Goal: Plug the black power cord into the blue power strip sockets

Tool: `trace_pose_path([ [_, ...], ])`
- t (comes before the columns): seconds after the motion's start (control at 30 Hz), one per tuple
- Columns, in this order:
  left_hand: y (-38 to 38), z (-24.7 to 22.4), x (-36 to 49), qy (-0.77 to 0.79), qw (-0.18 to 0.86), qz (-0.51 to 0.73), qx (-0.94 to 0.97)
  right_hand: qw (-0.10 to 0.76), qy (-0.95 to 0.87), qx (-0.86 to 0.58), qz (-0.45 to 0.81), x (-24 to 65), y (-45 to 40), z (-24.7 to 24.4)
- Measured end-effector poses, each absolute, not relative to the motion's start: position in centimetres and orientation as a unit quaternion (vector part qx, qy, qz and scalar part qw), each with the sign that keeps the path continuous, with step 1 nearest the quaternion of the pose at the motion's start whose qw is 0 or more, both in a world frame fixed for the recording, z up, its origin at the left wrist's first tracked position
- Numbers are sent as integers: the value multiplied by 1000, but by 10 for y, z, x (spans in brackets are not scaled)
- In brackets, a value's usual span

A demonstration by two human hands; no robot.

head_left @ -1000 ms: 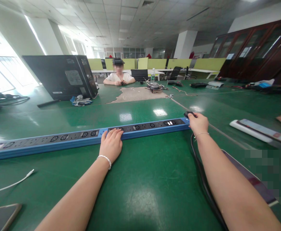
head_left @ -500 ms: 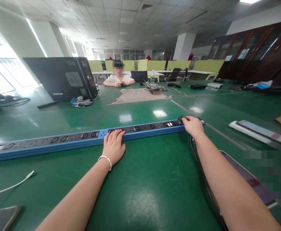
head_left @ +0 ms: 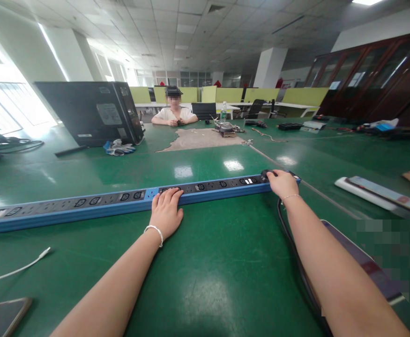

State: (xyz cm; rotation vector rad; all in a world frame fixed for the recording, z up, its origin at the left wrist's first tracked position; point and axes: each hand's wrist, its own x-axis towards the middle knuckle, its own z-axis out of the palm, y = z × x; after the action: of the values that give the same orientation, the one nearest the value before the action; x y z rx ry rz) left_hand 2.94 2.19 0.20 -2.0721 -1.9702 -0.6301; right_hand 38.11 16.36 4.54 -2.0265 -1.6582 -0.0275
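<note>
Blue power strip [head_left: 222,193] supports the open left hand [head_left: 166,212], right hand [head_left: 282,184] outstretched, plug [head_left: 264,175] pinched in its grip.

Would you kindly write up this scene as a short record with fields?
Left hand: resting on the blue power strip
Right hand: holding a black plug at the strip's right end
Near left: white cable, phone
Far left: black computer case, gloves
Across the table: seated person, forearms on the tabletop
</note>
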Motion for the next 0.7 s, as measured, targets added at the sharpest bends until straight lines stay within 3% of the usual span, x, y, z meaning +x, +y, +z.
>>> trace_pose_path([
  [0.4,22,1,29,-666,113,-217,-705,198,-622,-757,-10,369,154,55],
  [0.7,21,1,29,-665,112,-214,-706,209,-592,-778,6,357,143,52],
])
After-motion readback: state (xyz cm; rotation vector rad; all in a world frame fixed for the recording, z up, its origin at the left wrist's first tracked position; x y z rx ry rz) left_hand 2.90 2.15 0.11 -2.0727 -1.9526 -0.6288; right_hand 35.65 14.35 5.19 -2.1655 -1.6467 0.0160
